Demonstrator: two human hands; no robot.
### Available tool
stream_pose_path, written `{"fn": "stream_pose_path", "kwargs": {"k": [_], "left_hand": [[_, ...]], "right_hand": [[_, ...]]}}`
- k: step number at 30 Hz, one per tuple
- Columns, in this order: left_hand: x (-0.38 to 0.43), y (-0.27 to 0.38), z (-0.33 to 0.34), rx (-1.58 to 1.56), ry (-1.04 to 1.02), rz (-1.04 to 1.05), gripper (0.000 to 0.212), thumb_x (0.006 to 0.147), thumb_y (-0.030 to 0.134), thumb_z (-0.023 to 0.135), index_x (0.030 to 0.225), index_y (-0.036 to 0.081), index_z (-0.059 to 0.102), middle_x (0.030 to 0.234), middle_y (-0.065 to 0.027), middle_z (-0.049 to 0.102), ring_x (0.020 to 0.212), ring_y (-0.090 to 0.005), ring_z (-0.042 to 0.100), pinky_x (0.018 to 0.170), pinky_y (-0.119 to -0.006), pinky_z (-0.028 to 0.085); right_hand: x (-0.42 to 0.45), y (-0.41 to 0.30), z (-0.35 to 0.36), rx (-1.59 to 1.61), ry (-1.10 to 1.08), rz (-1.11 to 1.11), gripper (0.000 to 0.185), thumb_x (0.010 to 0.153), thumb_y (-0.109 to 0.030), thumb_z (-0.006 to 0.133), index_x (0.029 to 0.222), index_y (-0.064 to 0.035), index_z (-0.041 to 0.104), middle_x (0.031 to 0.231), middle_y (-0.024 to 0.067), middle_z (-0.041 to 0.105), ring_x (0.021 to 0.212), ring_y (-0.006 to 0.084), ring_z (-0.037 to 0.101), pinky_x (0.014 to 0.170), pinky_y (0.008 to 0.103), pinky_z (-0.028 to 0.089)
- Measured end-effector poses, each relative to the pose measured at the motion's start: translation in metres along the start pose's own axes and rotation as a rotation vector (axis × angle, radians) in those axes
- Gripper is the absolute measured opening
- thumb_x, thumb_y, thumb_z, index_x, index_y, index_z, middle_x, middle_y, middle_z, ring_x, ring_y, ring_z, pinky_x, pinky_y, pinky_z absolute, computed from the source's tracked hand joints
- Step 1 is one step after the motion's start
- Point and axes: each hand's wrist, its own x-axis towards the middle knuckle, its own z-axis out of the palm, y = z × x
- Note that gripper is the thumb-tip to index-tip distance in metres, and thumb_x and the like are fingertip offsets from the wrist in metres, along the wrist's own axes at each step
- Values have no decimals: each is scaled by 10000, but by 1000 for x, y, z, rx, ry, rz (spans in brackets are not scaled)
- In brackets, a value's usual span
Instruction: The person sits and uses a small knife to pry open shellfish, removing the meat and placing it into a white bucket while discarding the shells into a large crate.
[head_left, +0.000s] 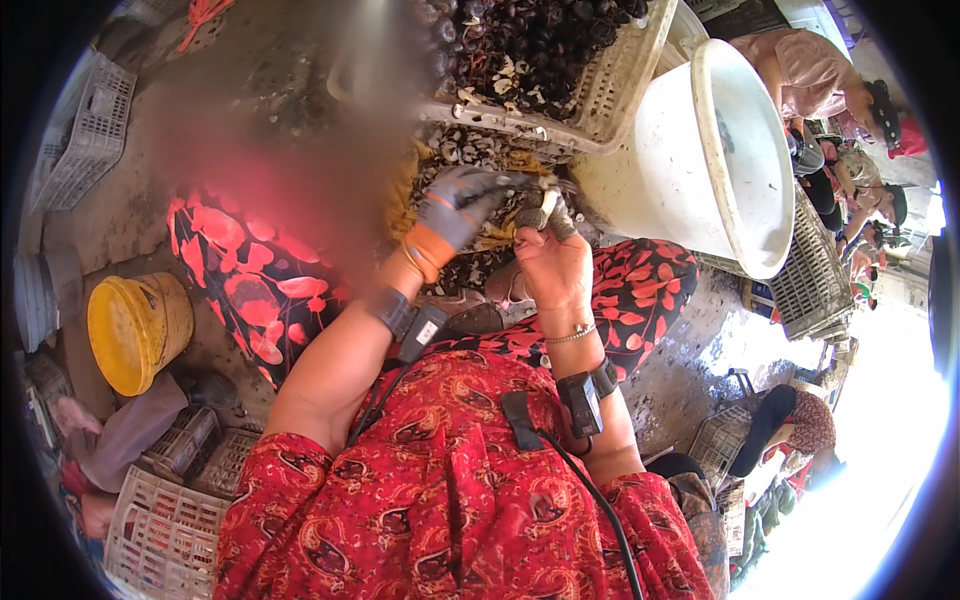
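Observation:
My left hand (457, 206), in a grey glove with an orange cuff, reaches in from the left with its fingers bent. Its fingertips come close to my right hand (553, 262); whether they hold a small tool is too blurred to tell. My right hand has no full glove, only dark knitted covers on some fingers, and pinches a small whitish piece (550, 200) between thumb and fingers. Under both hands lie a yellow cloth or sack (401, 206) and a heap of pale and dark scraps (469, 146).
A plastic crate (626, 75) of dark, round, glossy items stands ahead. Beside it a large white tub (652, 157) lies tilted. A yellow bucket (124, 334) and a crate (169, 532) are at left. Several people sit working at right; another person's arm (135, 435) shows at lower left.

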Motion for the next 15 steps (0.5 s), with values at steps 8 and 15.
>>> {"fn": "stream_pose_path", "kwargs": {"k": [8,15], "left_hand": [[-2,-8,5,275,-58,178,202,744,68,644,940,19,645,968,-125,615,914,-261,575,829,-335,443],[4,-6,25,-187,48,-84,160,747,-12,582,903,-11,618,916,-97,603,872,-206,566,777,-287,449]], "right_hand": [[1,-3,-18,-548,75,-280,206,815,7,467,995,-54,546,924,84,617,725,161,603,506,279,499],[-7,-5,2,-67,-152,-61,176,883,-103,455,1047,-106,519,863,-5,584,729,122,543,552,253,409]]}}
